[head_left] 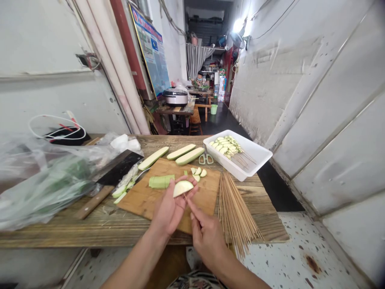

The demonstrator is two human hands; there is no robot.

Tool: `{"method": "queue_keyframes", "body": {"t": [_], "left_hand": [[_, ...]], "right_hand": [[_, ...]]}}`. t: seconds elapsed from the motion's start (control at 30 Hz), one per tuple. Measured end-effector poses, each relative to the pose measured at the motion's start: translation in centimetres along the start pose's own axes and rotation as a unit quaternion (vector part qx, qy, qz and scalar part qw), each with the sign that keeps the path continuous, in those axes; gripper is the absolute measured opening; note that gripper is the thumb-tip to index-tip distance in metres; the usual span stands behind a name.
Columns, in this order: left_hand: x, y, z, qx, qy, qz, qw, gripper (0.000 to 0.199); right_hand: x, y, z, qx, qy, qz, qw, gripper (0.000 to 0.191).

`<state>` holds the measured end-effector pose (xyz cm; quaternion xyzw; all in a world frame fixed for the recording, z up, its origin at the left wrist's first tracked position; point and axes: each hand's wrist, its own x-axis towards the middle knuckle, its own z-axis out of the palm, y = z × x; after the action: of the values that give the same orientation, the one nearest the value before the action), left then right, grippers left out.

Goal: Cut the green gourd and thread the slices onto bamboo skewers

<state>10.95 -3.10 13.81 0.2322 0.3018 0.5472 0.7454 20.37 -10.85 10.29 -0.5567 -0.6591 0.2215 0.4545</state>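
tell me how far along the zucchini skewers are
Some look done: threaded zucchini slices lie in the white plastic tray. In hand: the left hand holds a half-moon zucchini slice while the right hand brings a bamboo skewer to it. Left: long zucchini strips behind the wooden cutting board, and a large bundle of bare skewers.

No legible wording anywhere: only a blurred red heading and tiny print on the tall blue wall poster (152,56) with its gold edge, and unreadable print on the distant white-and-red carton (221,89).
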Motion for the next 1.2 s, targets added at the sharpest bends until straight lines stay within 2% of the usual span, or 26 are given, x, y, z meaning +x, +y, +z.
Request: {"method": "queue_keyframes", "body": {"t": [0.33, 0.63, 1.2], "left_hand": [[0.0, -0.8, -0.3, 0.009, 0.010, 0.009, 1.000, 0.024], [0.0, -1.1, -0.6, 0.020, 0.012, 0.002, 1.000, 0.024], [0.3, -1.4, -0.9, 0.035, 0.034, -0.004, 0.999, 0.024]], "right_hand": [[-0.1, -0.4, -0.2, -0.017, 0.002, 0.018, 1.000, 0.045], [0.0, -0.5, 0.1, 0.026, 0.015, 0.030, 0.999, 0.042], [0.1, -0.2, 0.7, 0.042, 0.019, 0.047, 0.998, 0.041]]}}
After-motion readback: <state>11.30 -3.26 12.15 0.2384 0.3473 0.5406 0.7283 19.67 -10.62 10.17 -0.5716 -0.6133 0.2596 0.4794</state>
